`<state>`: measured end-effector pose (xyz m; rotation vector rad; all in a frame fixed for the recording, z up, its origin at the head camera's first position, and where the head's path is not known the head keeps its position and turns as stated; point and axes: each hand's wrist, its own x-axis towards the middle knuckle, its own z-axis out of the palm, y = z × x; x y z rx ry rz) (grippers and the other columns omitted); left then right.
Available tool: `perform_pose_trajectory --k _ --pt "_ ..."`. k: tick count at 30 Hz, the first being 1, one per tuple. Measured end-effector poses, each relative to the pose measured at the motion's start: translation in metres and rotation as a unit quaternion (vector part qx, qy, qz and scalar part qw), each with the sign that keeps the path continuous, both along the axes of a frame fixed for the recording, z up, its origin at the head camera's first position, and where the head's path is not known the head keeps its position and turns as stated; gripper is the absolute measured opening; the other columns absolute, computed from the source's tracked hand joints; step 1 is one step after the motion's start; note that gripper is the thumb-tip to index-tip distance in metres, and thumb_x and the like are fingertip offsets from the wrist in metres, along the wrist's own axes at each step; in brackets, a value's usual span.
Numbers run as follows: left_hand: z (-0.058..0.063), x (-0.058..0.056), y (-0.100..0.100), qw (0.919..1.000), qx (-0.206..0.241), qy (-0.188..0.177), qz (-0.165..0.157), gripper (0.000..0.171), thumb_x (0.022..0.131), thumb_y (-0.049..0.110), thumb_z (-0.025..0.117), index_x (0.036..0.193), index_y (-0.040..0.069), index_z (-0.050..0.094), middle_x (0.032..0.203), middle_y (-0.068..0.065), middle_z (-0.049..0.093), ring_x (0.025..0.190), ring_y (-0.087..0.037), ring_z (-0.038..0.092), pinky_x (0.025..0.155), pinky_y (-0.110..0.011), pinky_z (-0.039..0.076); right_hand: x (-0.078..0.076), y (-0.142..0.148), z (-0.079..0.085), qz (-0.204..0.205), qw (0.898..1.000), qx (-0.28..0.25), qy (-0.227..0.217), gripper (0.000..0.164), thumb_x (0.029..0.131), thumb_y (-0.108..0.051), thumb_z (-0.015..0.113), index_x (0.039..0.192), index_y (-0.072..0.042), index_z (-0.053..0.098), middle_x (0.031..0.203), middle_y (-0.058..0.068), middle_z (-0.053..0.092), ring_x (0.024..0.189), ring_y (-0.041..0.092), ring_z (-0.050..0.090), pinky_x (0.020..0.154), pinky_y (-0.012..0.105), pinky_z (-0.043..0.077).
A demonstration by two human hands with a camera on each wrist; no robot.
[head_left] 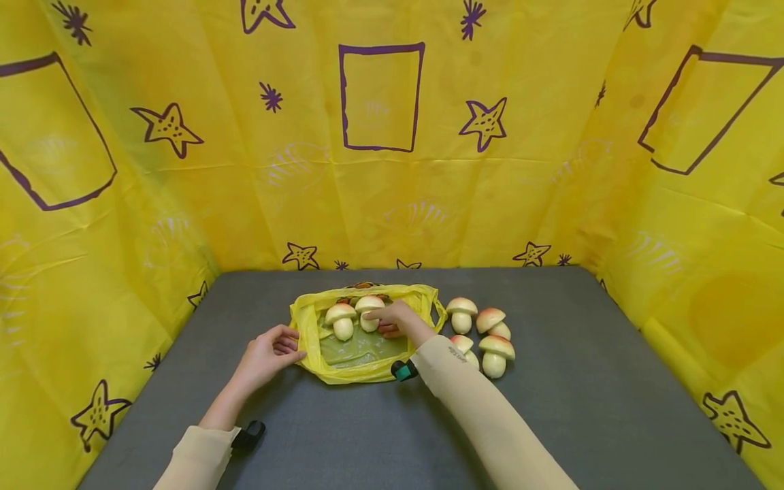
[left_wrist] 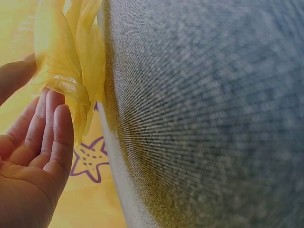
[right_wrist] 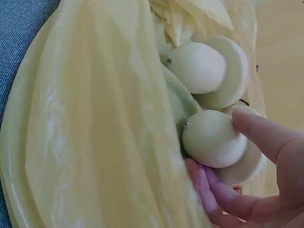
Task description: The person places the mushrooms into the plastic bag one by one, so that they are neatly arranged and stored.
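A yellow plastic bag point(head_left: 310, 347) lies on the grey table with its mouth spread wide. My left hand point(head_left: 266, 357) pinches the bag's left rim, thumb on one side and fingertips on the other in the left wrist view. Inside the bag, my right hand point(head_left: 401, 321) holds a toy mushroom point(right_wrist: 213, 140) by its pale stem, between thumb and fingers. Another toy mushroom point(head_left: 341, 320) with a cream cap sits beside it on the left, also in the bag. Part of my right fingers is hidden behind the bag's plastic in the right wrist view.
Several more toy mushrooms point(head_left: 496, 355) with reddish cap tops stand right of the bag, one partly covered by my right sleeve point(head_left: 465, 388). Reddish-brown patterned items point(head_left: 365, 285) show at the bag's far edge. Yellow printed cloth point(head_left: 380, 204) walls the grey tabletop point(head_left: 588, 381).
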<state>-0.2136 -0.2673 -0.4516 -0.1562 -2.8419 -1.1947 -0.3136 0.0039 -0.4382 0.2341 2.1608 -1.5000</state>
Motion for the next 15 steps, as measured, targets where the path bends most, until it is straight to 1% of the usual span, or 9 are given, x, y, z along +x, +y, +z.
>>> perform_pose_trajectory --k 6,15 --pt "0.0002 -0.0006 0.0002 1.0000 0.000 0.000 0.000 0.040 0.078 0.030 0.078 0.107 0.007 0.061 0.092 -0.005 0.066 0.081 -0.014 0.062 0.071 -0.024 0.051 -0.0007 0.0000 -0.0014 -0.003 1.000 0.001 0.002 0.062 0.079 -0.032 0.077 0.126 0.000 0.052 0.110 0.015 0.063 0.092 0.025 0.064 0.078 0.035 0.054" --pt "-0.0001 -0.0005 -0.0001 1.0000 0.003 -0.003 -0.001 0.041 0.078 0.031 0.078 0.107 0.008 0.061 0.092 -0.004 0.066 0.081 -0.015 0.061 0.071 -0.024 0.051 -0.0008 0.0010 -0.0012 0.002 1.000 0.001 -0.007 0.063 0.079 -0.030 0.076 0.128 0.001 0.050 0.108 0.016 0.061 0.096 0.027 0.063 0.081 0.036 0.054"
